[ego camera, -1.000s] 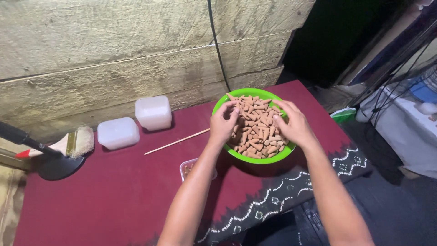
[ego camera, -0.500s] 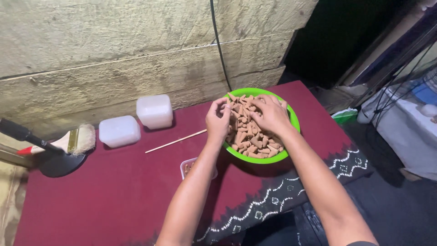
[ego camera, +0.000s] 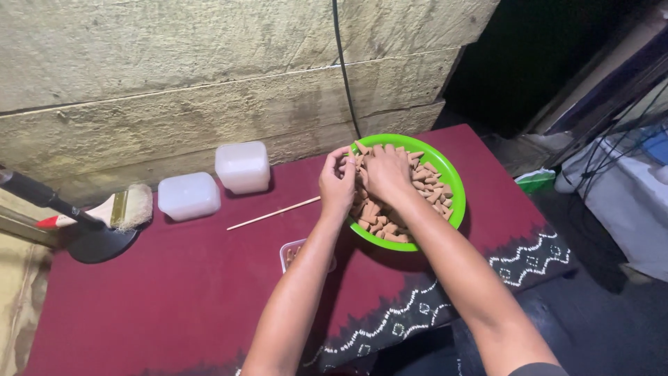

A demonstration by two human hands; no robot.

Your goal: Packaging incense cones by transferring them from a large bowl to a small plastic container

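At the far left edge of the dark red cloth [ego camera: 174,292] a black round stand base [ego camera: 97,244] sits with a dark arm rising from it, and a paintbrush [ego camera: 118,211] with pale bristles and a red-tipped handle lies against it. Next come two frosted white plastic tubs, the lower one [ego camera: 188,196] just beside the taller one [ego camera: 242,166], both close to the rough concrete wall [ego camera: 209,69]. A thin wooden stick [ego camera: 273,213] lies slantwise on the cloth, running from below the tubs toward the person's wrists. Nearer the front edge a small clear tray [ego camera: 292,254] is half hidden under the left forearm. The left hand [ego camera: 337,186] hovers at the left rim of the green bowl [ego camera: 445,174], fingers curled inward around a few of the brown cone-shaped pieces [ego camera: 424,184]; how firmly it grips them I cannot tell. Pressed right against it, the right hand [ego camera: 385,173] is down in the heap, fingers bent and closed over more pieces. The bowl stands on the cloth toward the right end of the table, heaped with those cones. Further right the cloth's white zigzag border [ego camera: 529,261] hangs off the edge, and a black cable [ego camera: 344,69] runs down the wall behind the bowl.
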